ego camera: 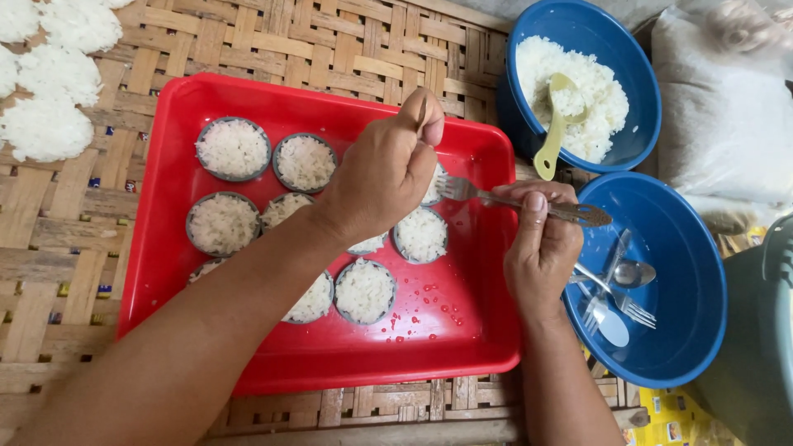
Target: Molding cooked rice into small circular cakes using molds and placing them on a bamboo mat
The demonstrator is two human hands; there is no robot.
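Observation:
A red tray (462, 330) rests on a woven bamboo mat (273, 37) and carries several round metal rings packed with white rice (233, 149). My right hand (541, 248) is at the tray's right edge, gripping a metal fork (496, 196) whose tines point left over the tray. My left hand (384, 173) hovers above the rings, fingers pinched around a thin utensil handle (422, 116) close to the fork's tines. My left forearm hides part of several rings.
A blue bowl (636, 74) of cooked rice with a pale green spoon (555, 124) stands at the upper right. A second blue bowl (694, 330) holds a spoon and forks. Flat rice cakes (49, 91) lie on the mat at upper left. A white sack (727, 116) lies far right.

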